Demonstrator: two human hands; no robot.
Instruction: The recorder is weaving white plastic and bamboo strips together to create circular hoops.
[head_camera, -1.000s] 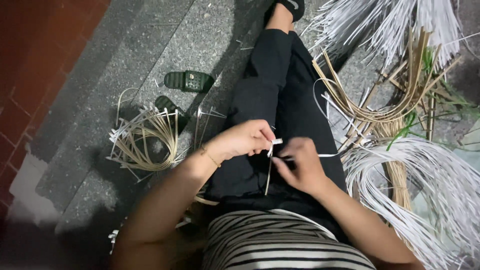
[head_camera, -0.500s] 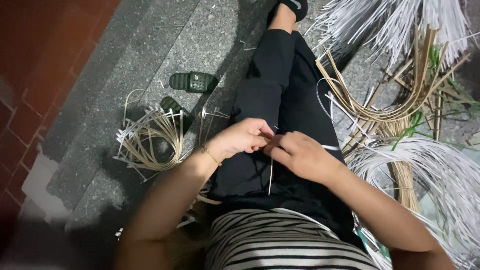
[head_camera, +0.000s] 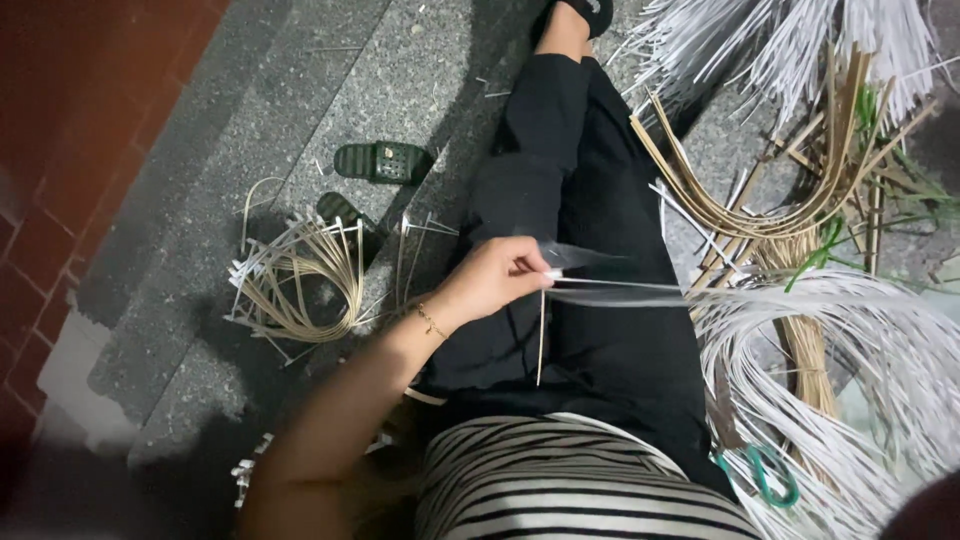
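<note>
The left hand (head_camera: 490, 280) pinches a thin stick (head_camera: 541, 340) and a white strip (head_camera: 620, 290) over the lap; the right hand is out of view. Farther off lie white strips (head_camera: 850, 340) and sandals (head_camera: 383, 162). Pulled sideways, the blurred strip could slip the pinch or snag.

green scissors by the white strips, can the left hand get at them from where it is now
Probably not easily: the left hand pinches a thin stick over the lap, and the green scissors lie across the body among white strips.
</note>
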